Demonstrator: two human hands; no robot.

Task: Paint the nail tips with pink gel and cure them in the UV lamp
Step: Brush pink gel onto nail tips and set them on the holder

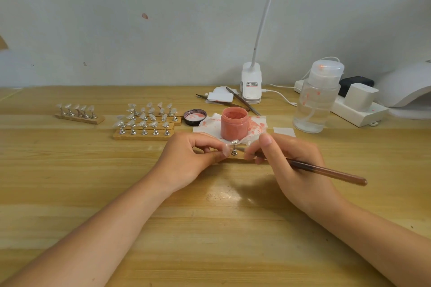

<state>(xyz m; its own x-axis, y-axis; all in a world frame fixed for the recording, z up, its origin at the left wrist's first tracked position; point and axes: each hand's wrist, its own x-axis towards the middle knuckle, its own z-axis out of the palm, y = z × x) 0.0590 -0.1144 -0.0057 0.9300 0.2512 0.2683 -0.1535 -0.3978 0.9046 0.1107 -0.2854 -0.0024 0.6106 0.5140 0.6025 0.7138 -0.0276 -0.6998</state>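
Observation:
My left hand [196,158] pinches a small metal stand [234,151] that carries a clear nail tip [234,142], just in front of the open jar of pink gel [234,125]. In my right hand [289,165] is a brown brush [326,171], its head pointing left toward the stand; the bristles are hidden. Several clear nail tips on metal stands fill wooden strips [144,121] to the left, and one more strip [79,113] lies farther left. The white UV lamp [405,87] sits at the far right edge.
The jar's black lid [195,117] and a stained tissue [255,126] lie beside the jar. A clear pump bottle [317,98], a clip lamp [251,84], a power strip [359,112], spare brushes [242,101] and pads stand behind. The wooden table [210,216] runs to the wall.

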